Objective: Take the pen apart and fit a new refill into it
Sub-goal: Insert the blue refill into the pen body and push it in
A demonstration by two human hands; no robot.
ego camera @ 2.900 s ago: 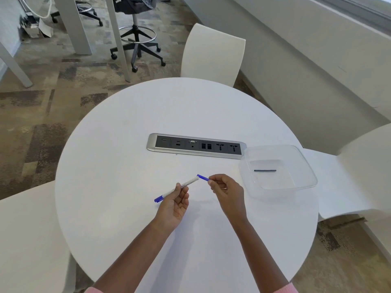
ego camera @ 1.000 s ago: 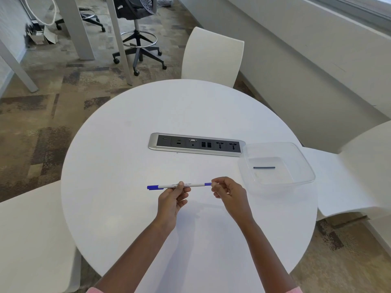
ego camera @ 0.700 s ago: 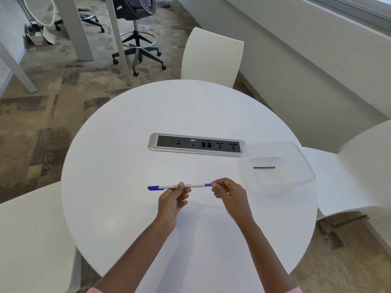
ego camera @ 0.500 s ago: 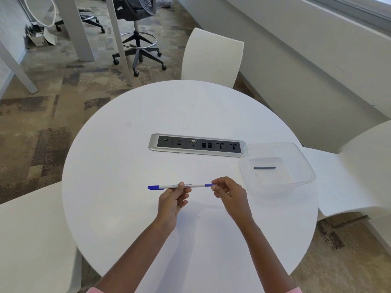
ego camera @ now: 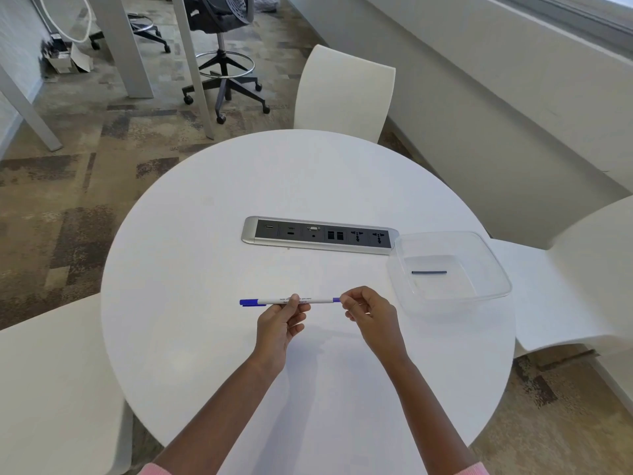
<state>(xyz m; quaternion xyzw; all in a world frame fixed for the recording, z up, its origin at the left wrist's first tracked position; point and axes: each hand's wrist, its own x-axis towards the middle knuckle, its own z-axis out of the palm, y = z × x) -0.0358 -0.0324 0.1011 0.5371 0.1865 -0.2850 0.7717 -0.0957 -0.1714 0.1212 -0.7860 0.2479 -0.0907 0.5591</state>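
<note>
Pen [ego camera: 318, 300] level above table [ego camera: 205, 234]. Left hand [ego camera: 279, 323] pinches barrel mid-length; right hand [ego camera: 368, 313] pinches blue end piece.

Bright, even daylight fills the scene, with soft, faint shadows. The round white table [ego camera: 212, 234] reads evenly lit without harsh glare; a pale grey shadow lies on it just below the fingers [ego camera: 352, 305] of the right hand [ego camera: 371, 318] and runs back toward the viewer beneath the left hand [ego camera: 279, 325]. The clear plastic tray [ego camera: 493, 269], to the right of those fingers, shows only mild sheen along its rim. Wide-angle distortion bows the white wall ledge [ego camera: 513, 63] and the floor at the frame edges. Focus is sharp at the centre; the print on the white pen with blue ends [ego camera: 318, 299] is too small to read.
</note>
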